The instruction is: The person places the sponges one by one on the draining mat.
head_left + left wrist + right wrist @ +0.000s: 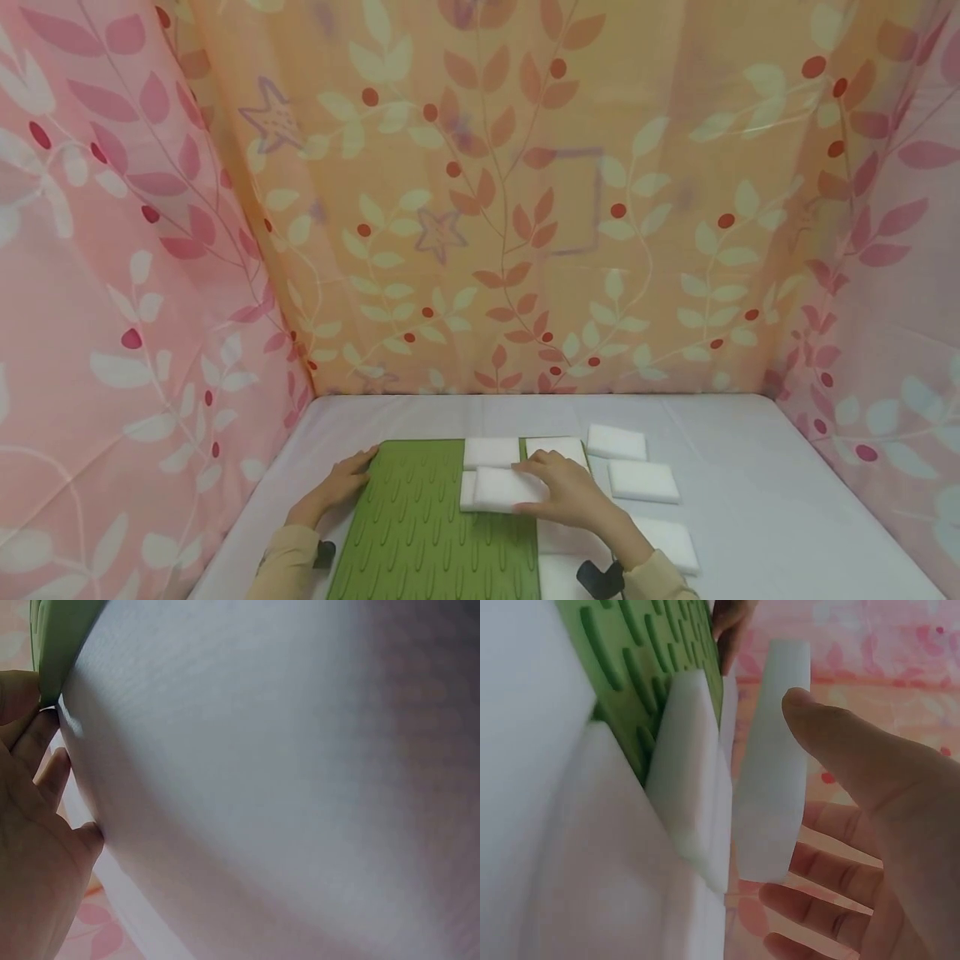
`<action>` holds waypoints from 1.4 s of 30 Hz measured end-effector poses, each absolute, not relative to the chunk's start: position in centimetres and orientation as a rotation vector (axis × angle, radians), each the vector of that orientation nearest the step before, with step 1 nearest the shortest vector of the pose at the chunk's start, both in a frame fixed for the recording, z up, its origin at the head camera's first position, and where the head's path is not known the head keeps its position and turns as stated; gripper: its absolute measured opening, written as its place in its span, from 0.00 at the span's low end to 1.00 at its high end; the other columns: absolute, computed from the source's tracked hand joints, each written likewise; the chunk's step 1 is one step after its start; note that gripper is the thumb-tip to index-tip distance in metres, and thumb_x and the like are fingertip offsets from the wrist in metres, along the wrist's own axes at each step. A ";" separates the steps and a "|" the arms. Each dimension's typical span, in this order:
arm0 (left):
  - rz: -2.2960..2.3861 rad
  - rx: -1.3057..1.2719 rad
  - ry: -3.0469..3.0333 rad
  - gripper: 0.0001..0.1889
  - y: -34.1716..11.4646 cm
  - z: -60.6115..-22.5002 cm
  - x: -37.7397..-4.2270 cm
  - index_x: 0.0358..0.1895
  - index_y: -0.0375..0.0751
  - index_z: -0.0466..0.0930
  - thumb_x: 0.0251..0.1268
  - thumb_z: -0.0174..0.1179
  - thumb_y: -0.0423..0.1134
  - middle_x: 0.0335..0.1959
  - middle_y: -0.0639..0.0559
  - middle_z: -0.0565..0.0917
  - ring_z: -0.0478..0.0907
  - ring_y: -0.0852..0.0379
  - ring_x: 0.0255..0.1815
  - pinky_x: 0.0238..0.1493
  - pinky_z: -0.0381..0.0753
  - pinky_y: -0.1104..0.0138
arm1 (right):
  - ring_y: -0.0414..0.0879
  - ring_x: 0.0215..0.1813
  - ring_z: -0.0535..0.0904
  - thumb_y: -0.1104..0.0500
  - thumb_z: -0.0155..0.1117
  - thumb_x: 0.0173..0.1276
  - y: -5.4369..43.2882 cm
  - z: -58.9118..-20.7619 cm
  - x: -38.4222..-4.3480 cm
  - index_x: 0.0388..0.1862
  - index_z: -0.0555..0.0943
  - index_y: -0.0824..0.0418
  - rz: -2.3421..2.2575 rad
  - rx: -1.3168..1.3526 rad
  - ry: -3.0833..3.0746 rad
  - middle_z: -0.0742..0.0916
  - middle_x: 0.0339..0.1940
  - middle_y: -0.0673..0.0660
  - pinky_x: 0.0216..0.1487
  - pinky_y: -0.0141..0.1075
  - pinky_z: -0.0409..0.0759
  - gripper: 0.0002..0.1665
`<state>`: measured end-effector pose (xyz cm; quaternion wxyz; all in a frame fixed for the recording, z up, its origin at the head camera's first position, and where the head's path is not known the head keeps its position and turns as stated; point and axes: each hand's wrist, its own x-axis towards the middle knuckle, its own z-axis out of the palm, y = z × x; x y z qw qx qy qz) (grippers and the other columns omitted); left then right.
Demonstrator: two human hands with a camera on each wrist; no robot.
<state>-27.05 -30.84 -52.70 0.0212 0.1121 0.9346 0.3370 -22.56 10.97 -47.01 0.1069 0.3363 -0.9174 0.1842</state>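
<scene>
My right hand (566, 496) pinches a white sponge block (497, 490) between thumb and fingers, over the upper right part of a green mat (427, 533) with raised oblong ridges. In the right wrist view, this sponge block (772, 765) stands apart from the blocks on the mat. It partly covers another white block (467, 492) beneath it in the head view. My left hand (333, 487) rests at the mat's upper left edge, fingers extended. From the left wrist, its fingertips (46, 724) show right at the green edge.
Several more white blocks lie along the mat's top and right side, among them a top block (491, 452). Loose blocks, such as one sponge (643, 481), lie on the white tabletop (780, 500) at right. Patterned curtains (495, 208) enclose the table's back and sides.
</scene>
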 end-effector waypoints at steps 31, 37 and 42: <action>1.038 0.346 2.910 0.29 -30.8 -52.8 -27.1 0.66 0.28 0.60 0.59 0.48 0.29 0.65 0.27 0.62 0.53 0.27 0.67 0.61 0.35 0.31 | 0.32 0.32 0.66 0.28 0.61 0.50 8.2 -49.7 -20.1 0.51 0.80 0.52 0.508 1.161 -2.706 0.77 0.40 0.45 0.29 0.25 0.66 0.38; 1.088 0.352 2.886 0.29 -30.8 -52.6 -27.0 0.66 0.29 0.61 0.59 0.50 0.31 0.65 0.27 0.62 0.52 0.27 0.68 0.61 0.33 0.31 | 0.32 0.32 0.65 0.28 0.62 0.48 8.1 -50.1 -20.1 0.53 0.79 0.51 0.485 1.136 -2.744 0.75 0.39 0.44 0.28 0.25 0.65 0.39; 1.217 0.523 2.881 0.30 -31.9 -54.3 -27.6 0.68 0.37 0.61 0.60 0.48 0.41 0.66 0.30 0.63 0.51 0.29 0.68 0.60 0.25 0.32 | 0.32 0.33 0.66 0.29 0.63 0.48 7.9 -50.1 -20.0 0.54 0.79 0.51 0.480 1.137 -2.734 0.75 0.39 0.44 0.29 0.25 0.65 0.39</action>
